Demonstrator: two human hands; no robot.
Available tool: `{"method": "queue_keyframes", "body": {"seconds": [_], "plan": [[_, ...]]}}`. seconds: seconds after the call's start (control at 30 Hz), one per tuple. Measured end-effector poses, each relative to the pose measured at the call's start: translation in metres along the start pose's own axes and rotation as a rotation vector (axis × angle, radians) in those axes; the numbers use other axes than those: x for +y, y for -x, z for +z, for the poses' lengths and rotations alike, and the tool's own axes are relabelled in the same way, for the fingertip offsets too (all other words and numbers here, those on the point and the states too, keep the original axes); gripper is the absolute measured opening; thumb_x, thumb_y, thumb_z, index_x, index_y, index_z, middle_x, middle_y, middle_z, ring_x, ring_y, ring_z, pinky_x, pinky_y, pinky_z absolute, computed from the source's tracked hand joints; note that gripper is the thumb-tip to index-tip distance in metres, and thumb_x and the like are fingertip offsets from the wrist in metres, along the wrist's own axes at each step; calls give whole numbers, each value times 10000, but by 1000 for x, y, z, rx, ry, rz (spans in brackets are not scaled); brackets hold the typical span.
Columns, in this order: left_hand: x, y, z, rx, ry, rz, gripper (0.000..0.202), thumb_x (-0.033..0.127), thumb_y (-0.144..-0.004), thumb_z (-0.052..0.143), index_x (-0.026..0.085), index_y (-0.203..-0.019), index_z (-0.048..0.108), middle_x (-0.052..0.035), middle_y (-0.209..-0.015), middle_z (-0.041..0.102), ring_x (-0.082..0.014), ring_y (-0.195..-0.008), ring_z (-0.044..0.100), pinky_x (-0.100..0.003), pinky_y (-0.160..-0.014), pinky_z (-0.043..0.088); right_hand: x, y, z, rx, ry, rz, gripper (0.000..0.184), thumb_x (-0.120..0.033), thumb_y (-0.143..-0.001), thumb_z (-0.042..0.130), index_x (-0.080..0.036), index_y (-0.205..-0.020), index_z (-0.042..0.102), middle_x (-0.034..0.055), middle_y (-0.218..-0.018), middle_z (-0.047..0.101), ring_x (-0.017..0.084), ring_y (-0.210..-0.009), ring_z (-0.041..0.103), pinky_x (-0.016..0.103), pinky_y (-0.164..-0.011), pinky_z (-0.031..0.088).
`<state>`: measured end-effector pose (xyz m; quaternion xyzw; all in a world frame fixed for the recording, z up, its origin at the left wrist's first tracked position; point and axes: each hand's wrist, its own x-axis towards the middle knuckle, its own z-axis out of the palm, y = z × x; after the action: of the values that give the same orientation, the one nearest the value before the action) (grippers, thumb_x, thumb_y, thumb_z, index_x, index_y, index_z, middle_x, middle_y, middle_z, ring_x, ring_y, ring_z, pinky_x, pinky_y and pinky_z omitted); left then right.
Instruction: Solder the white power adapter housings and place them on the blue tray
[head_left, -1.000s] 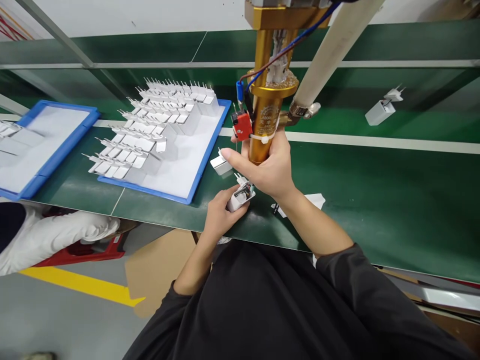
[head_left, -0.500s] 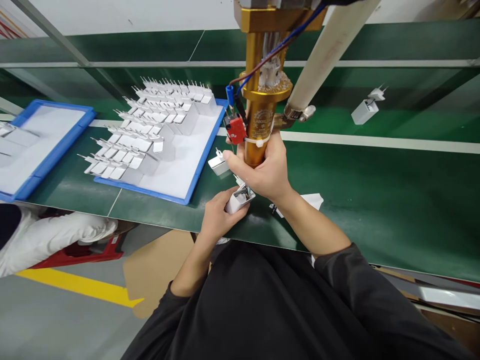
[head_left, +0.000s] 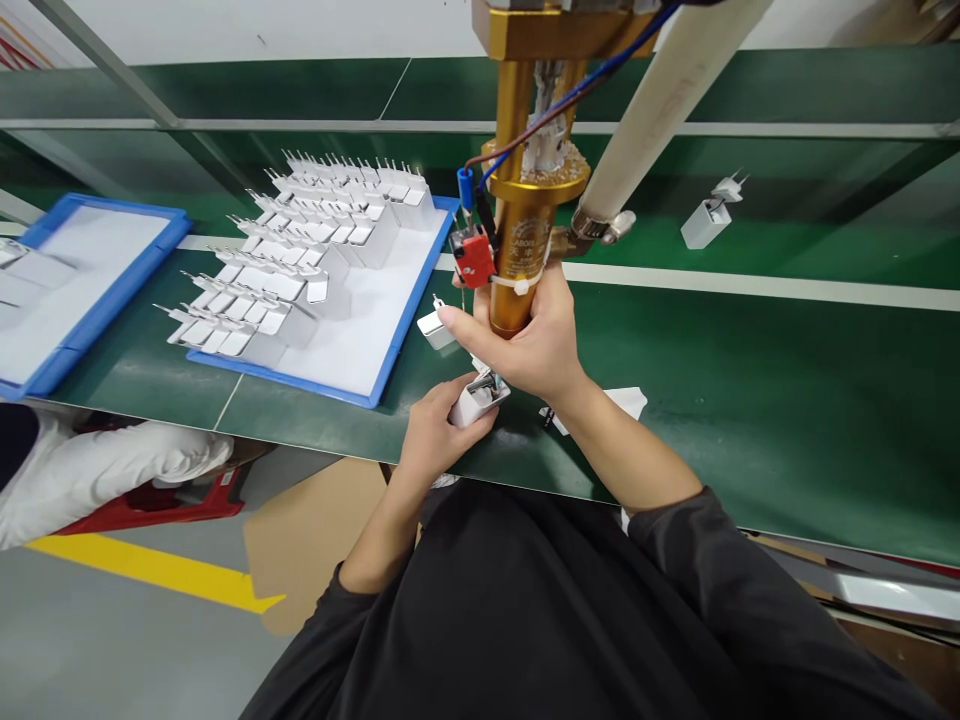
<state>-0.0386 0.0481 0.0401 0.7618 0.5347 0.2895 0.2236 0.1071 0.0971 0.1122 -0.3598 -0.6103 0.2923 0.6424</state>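
Note:
My left hand [head_left: 441, 428] is closed around a white charger housing [head_left: 475, 402], its open end tilted up with metal parts showing inside. Just above it, my right hand [head_left: 531, 335] wraps around the lower end of a brass-coloured dispensing gun [head_left: 517, 235], thumb stretched to the left. The gun's tip is hidden behind my right hand. A red switch [head_left: 473, 258] with blue and brown wires is fixed to the gun's side. Beyond my thumb, another white charger [head_left: 436, 329] with pins lies on the green bench.
A blue-rimmed tray [head_left: 401, 330] to the left carries rows of white chargers [head_left: 300, 250]. A second blue tray [head_left: 112, 285] is farther left, near a person's white sleeve [head_left: 142, 465]. One charger [head_left: 706, 222] lies back right; a white scrap [head_left: 626, 402] is by my right forearm. A thick hose [head_left: 667, 110] slants upward.
The gun has shifted slightly to the right in view, and the charger at the back right appears farther left. Both hands keep their holds.

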Motion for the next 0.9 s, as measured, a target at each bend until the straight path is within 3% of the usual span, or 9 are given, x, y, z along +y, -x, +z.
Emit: {"method": "queue_keyframes", "body": {"seconds": [0.23,0.4,0.6,0.9], "plan": [[0,0,2,-5,6,-1,355,348,-755,719,192,-1072,683,-53,-933,729,-191,-810,678,-293,-754,530,8,0,0,8,-24,-94,192,-199,-776,533,-234,-860,364,-51,-657,432,85,-573,431,314,-600,429],[1,0,1,0,3,-7,360,355,-753,716,192,-1072,684,-51,-920,730,-191,-791,676,-294,-739,528,9,0,0,-21,-40,-97,214,-228,-788,540,-238,-879,346,-63,-638,441,80,-547,441,321,-616,470],[1,-1,0,4,7,-17,338,351,-756,709,203,-1058,679,-33,-866,727,-187,-756,669,-290,-712,519,2,1,-1,-46,15,-32,296,-308,-792,602,-247,-883,327,-94,-558,434,84,-489,450,306,-554,435],[0,5,33,-51,202,-148,321,387,-770,693,214,-1030,621,16,-776,705,-142,-615,633,-250,-604,501,-5,5,2,-29,-36,-38,329,-327,-786,672,-236,-849,362,-91,-549,435,81,-502,459,300,-569,429]]}}
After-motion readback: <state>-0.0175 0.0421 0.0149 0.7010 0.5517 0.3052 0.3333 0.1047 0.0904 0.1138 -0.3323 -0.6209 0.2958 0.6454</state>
